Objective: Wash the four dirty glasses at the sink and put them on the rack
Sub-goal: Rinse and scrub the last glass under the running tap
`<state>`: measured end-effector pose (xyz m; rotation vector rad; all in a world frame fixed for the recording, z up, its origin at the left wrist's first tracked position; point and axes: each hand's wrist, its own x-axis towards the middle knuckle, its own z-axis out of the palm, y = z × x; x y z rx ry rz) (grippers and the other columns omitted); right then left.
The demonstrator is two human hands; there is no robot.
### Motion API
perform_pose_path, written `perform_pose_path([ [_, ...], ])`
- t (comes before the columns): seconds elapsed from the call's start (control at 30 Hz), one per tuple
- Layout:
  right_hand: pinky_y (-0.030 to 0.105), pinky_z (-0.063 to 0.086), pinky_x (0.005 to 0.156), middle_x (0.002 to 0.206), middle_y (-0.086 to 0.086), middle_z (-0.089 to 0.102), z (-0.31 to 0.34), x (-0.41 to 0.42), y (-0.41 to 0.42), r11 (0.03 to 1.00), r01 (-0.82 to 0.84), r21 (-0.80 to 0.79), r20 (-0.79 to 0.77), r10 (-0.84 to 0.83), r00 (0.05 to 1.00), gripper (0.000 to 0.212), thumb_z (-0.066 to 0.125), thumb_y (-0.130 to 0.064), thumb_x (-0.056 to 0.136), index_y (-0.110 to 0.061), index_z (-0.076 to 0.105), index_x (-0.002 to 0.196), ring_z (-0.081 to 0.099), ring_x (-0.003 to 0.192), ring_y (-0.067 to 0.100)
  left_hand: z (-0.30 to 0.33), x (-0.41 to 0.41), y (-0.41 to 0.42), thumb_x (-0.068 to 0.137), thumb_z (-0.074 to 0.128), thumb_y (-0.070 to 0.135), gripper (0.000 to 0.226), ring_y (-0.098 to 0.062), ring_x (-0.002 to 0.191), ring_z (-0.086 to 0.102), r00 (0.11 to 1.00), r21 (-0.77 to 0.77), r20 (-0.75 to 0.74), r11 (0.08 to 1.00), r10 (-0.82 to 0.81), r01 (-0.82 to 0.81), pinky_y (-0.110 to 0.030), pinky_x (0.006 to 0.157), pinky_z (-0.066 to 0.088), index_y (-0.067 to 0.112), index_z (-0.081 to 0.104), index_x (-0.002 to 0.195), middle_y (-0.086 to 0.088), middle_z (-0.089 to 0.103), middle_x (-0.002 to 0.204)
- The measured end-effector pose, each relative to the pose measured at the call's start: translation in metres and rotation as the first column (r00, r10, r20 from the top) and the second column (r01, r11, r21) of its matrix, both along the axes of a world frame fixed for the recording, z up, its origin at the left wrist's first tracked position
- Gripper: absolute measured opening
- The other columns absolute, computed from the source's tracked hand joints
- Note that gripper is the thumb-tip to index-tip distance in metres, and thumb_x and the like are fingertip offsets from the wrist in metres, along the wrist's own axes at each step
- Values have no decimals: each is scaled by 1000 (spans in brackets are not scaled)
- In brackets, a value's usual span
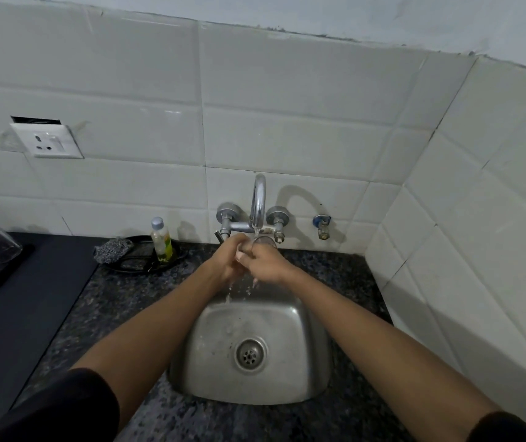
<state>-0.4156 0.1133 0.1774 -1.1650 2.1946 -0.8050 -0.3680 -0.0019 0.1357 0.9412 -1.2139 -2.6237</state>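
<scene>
Right hand (pixel 266 261) grips clear, wet glass (pixel 264 241)

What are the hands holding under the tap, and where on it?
A glass, held under the running tap: right hand around its side, left hand against it.

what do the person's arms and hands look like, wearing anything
Both arms are bare from hand to above the elbow. Each upper arm ends in a short black sleeve: the left sleeve at the bottom left corner, the right sleeve at the bottom right. The left hand and right hand are bare: no gloves, and no rings, watch or bracelets show.
</scene>
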Motion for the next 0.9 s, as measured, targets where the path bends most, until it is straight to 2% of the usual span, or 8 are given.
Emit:
perform_pose_path([
  [0.13, 42, 64, 80, 110, 7, 72, -2, -1, 2, 992, 118, -50, 259, -101, 961, 26, 53, -28, 108, -14, 70, 122, 73, 96, 25, 4, 6, 0, 104, 44, 18, 33, -23, 73, 71, 999, -50, -35, 998, 23, -25, -37, 70, 56, 2, 69, 92, -11, 74, 81],
  [0.27, 35, 65, 77, 107, 5, 78, -1, -6, 15, 893, 436, -113, 636, -272, 722, 26, 63, -34, 104, -14, 73, 115, 76, 96, 19, -10, 12, -5, 98, 61, 22, 34, -29, 86, 73, 986, -74, 5, 983, 168, -167, -40, 71, 59, -4, 66, 120, -18, 74, 105],
  [0.33, 32, 63, 70, 99, 8, 77, -10, -7, 21, 857, 507, -89, 575, -371, 729, 32, 69, -40, 99, -11, 74, 109, 73, 82, 18, -12, 17, -2, 95, 67, 16, 28, -30, 86, 74, 964, -81, 32, 962, 263, -259, -41, 70, 61, -3, 66, 114, -19, 75, 106],
  [0.4, 37, 64, 68, 92, 8, 74, -23, -8, 26, 849, 515, -118, 360, -447, 819, 40, 76, -46, 92, -8, 70, 103, 71, 74, 19, -14, 20, 1, 93, 70, 13, 21, -29, 83, 75, 948, -147, 57, 942, 313, -302, -39, 69, 62, -3, 68, 107, -18, 76, 100],
  [0.5, 40, 61, 80, 105, 2, 67, -33, -10, 34, 907, 394, -151, 22, -396, 918, 53, 80, -49, 86, -14, 57, 118, 67, 88, 16, -17, 22, 4, 89, 76, 11, 20, -27, 82, 72, 934, -294, 32, 896, 356, -332, -39, 76, 62, -4, 71, 103, -22, 74, 102],
  [0.67, 38, 56, 91, 131, 4, 62, -35, 0, 35, 987, 133, 92, 57, -139, 989, 69, 76, -45, 87, -14, 48, 142, 63, 113, 21, -12, 23, 14, 86, 80, 13, 20, -21, 89, 74, 967, -558, -35, 798, 251, -227, -29, 76, 62, 12, 74, 105, -13, 76, 103],
  [0.77, 36, 55, 83, 127, 6, 63, -38, 6, 32, 980, 159, 122, 18, -162, 987, 66, 71, -40, 90, -11, 44, 143, 62, 107, 21, -9, 25, 23, 85, 82, 18, 27, -16, 95, 72, 986, -665, -66, 730, 152, -157, -28, 80, 62, 15, 72, 109, -4, 74, 103],
  [0.9, 39, 57, 92, 131, 7, 64, -41, 10, 29, 982, 169, 84, 63, -174, 983, 68, 73, -37, 88, -15, 44, 145, 64, 114, 23, -13, 27, 25, 86, 80, 20, 30, -21, 99, 73, 994, -691, -67, 714, 90, -111, -40, 91, 60, 13, 72, 115, -5, 76, 102],
])
